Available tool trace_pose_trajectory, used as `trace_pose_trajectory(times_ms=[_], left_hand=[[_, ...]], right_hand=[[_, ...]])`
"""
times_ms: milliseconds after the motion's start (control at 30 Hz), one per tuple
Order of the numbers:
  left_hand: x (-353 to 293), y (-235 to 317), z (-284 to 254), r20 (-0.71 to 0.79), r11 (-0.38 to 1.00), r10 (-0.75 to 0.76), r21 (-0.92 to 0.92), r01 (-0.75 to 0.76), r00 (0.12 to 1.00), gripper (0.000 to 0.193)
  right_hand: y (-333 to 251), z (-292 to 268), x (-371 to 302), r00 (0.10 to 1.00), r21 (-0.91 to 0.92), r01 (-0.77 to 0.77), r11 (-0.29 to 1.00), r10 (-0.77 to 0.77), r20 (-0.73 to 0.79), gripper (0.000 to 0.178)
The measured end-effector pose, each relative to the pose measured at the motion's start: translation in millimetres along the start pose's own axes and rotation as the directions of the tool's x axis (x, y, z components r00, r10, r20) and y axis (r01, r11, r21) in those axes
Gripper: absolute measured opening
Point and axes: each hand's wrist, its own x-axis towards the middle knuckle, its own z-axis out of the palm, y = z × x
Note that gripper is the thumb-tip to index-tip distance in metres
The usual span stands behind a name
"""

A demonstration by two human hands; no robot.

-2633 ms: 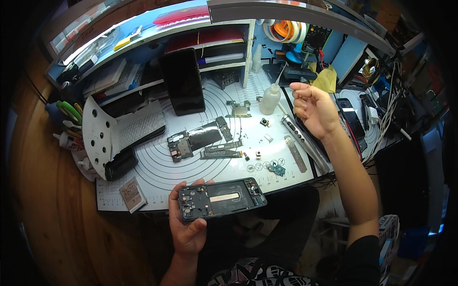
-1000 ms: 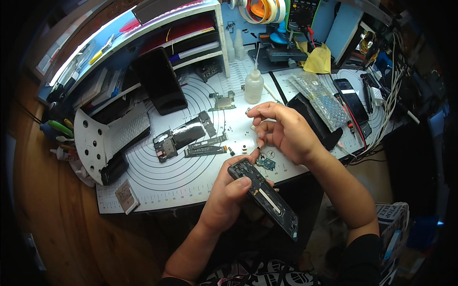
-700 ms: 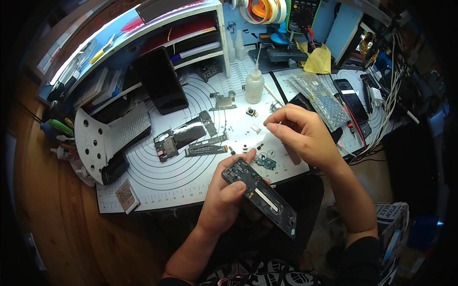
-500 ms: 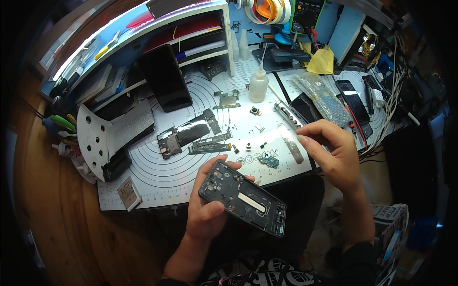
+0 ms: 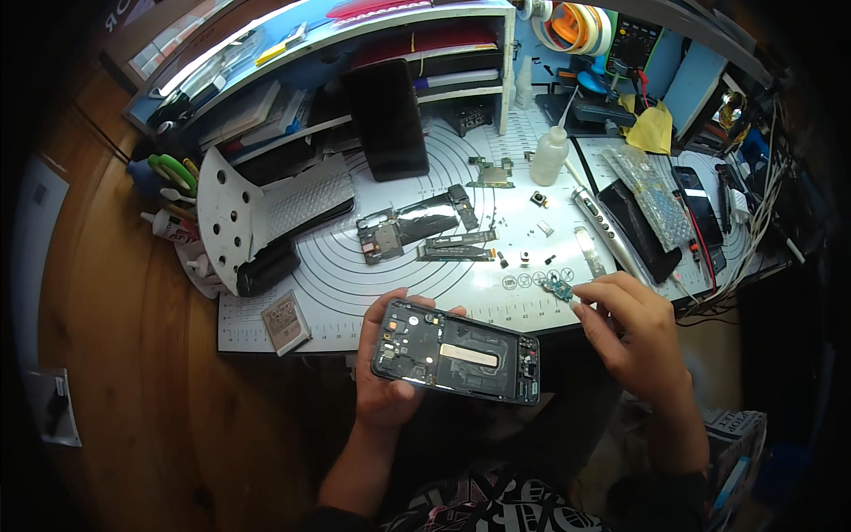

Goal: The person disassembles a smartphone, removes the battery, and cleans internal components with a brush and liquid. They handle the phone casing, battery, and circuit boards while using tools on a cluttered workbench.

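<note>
My left hand (image 5: 387, 372) grips a black phone frame (image 5: 510, 377), tilted, with its inner side up. The frame is hollow, with a pale strip along its middle and small parts at both ends. The thumb and index finger of my right hand (image 5: 634, 332) are closed at the right edge of a small blue-green circuit board (image 5: 558, 289), low over the mat's front edge. Just behind it lie a thin metal strip (image 5: 588, 250) and several tiny camera modules, one a black camera module (image 5: 539, 199). A silver pen-shaped screwdriver (image 5: 612, 238) rests to the right.
Mid-mat lie flex cables (image 5: 456, 246) and a phone assembly (image 5: 417, 222); a battery (image 5: 286, 324) overlaps the front edge. Behind stand an upright dark phone (image 5: 387, 120) and a bottle (image 5: 550, 158). Bubble wrap (image 5: 651, 195) and cables (image 5: 767, 195) are at right.
My right hand has come down and toward me, from beside the metal strip to the small circuit board. The phone frame has turned more level. The whole view has shifted.
</note>
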Motion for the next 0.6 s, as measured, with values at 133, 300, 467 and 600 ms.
trace_pose_trajectory(times_ms=[133,300,467,600], left_hand=[[-6.3,-0.1,-4.4,-0.02,0.998,-0.036,0.052,0.037,0.999,0.11],[-5.8,-5.7,-8.0,-0.013,0.998,-0.015,0.068,0.016,1.0,0.111],[-6.5,-8.4,-14.4,0.007,0.993,0.022,0.12,-0.023,1.0,0.112],[-6.3,-9.9,-11.5,-0.029,0.987,0.04,0.159,-0.035,0.999,0.113]], right_hand=[[-13.0,21.3,-1.0,0.951,-0.027,0.305,0.952,-0.306,-0.044,0.023],[-15.2,34.3,-18.1,0.936,0.005,0.353,0.936,-0.353,0.017,0.022],[0.2,13.9,-22.7,0.968,-0.16,0.219,0.963,-0.235,-0.087,0.013],[21.4,-17.7,-29.9,0.955,-0.191,0.002,0.982,-0.059,-0.292,0.007]])
